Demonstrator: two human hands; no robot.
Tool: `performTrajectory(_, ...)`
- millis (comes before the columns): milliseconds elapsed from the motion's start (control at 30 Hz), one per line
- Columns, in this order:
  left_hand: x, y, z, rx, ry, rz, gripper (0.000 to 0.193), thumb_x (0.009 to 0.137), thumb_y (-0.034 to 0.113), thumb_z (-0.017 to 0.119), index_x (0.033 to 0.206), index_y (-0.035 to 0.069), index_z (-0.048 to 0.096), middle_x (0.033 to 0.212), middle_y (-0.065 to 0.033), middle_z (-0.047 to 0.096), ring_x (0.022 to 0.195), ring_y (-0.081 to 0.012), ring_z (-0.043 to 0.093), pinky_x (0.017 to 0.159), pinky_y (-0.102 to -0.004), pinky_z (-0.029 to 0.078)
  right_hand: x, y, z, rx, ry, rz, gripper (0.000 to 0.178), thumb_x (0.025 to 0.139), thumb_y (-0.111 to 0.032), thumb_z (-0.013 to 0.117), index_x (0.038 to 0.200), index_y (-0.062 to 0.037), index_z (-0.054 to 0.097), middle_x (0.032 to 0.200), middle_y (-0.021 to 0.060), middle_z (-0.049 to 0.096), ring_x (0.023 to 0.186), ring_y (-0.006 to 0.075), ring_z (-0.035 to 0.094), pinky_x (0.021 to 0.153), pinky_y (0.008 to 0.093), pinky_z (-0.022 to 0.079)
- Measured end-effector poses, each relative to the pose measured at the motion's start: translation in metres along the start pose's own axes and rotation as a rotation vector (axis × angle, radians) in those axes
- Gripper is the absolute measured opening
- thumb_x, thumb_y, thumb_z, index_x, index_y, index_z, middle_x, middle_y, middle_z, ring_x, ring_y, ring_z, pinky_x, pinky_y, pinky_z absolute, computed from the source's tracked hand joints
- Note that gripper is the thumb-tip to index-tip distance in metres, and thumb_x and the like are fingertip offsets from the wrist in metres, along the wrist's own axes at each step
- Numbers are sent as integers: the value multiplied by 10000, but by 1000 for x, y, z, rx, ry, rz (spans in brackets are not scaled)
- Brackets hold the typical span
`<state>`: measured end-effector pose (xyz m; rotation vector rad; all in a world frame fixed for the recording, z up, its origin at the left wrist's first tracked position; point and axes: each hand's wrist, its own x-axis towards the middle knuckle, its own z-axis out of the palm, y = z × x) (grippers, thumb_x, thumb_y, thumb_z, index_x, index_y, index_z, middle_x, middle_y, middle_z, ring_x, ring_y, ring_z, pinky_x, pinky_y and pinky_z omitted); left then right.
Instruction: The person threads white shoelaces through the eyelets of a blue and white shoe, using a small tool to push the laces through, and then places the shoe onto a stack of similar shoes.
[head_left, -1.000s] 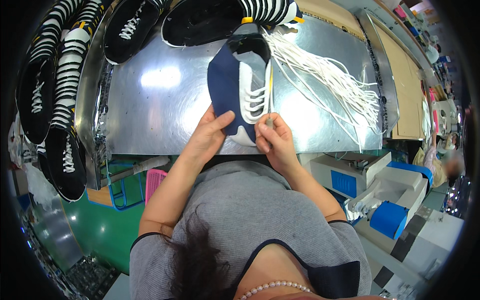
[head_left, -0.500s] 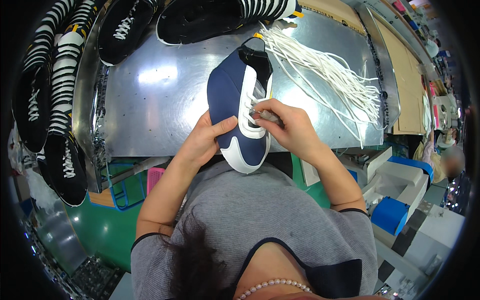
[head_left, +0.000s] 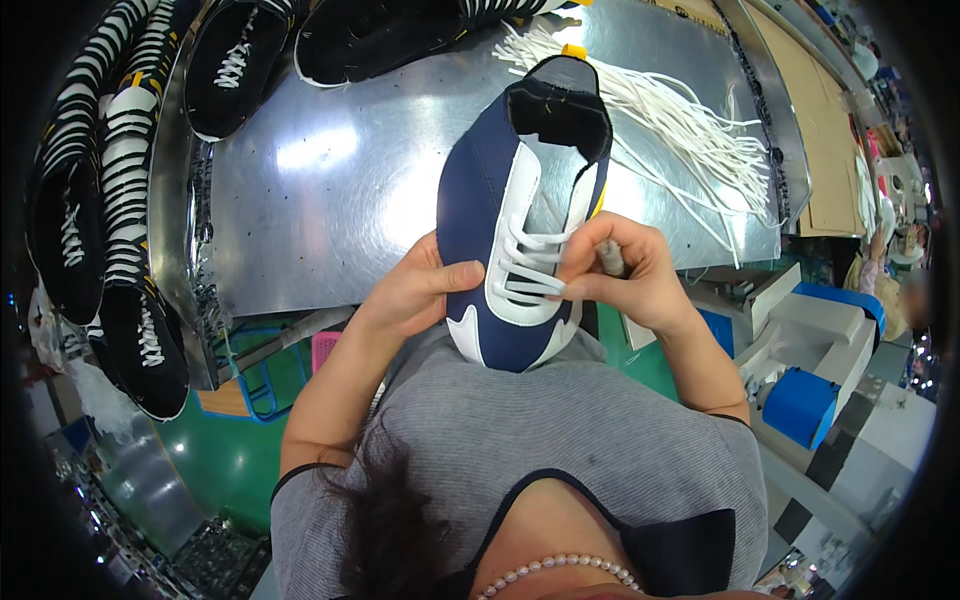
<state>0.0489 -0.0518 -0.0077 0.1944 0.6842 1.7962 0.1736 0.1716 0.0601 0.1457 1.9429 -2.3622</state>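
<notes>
A navy and white shoe upper (head_left: 468, 205) with a black lining is in front of me, its toe toward my body. My left hand (head_left: 412, 292) grips its left side, thumb on top near the eyelet strip. A white shoelace (head_left: 538, 240) crosses the lower eyelets in a few rows. My right hand (head_left: 630, 272) is closed at the right eyelet edge, thumb and finger pinching the lace. A short greyish handle (head_left: 611, 258) of a small tool also sits in that hand; its tip is hidden.
On the metal table (head_left: 330, 220), a bundle of white laces (head_left: 690, 140) lies to the right. Black uppers with laces (head_left: 235, 70) lie at the far left, with striped stacks (head_left: 125, 190) beyond the table's left edge. Cardboard (head_left: 815, 150) stands at the right.
The shoe upper has tilted, showing more of its opening, and shifted slightly right. My right hand has moved right and down, and lace rows now show across the lower eyelets.
</notes>
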Motion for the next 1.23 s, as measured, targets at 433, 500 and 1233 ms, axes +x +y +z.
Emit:
performTrajectory(433,5,-18,-16,-154,-26,36,511,942,96,665,1409,5,480,1356,-133,601,1233,-252,593,1074,-411,467,-4,55,-18,441,377,51,442,893,-190,732,1264,-35,548,1082,55,670,751,60,588,632,196,472)
performTrajectory(500,7,-19,-10,-71,92,76,524,931,96,678,1408,8,479,1352,-132,603,1232,-250,593,1070,-404,468,4,57,1,690,393,9,506,887,-161,732,1314,-3,510,1141,103,683,840,111,684,696,228,568)
performTrajectory(1233,-3,245,-135,2520,1303,186,618,797,8,618,1397,139,549,1123,-128,554,885,-345,658,746,-435,538,86,58,-28,-328,469,44,121,919,-171,688,980,-67,676,697,-9,590,639,74,547,600,230,430)
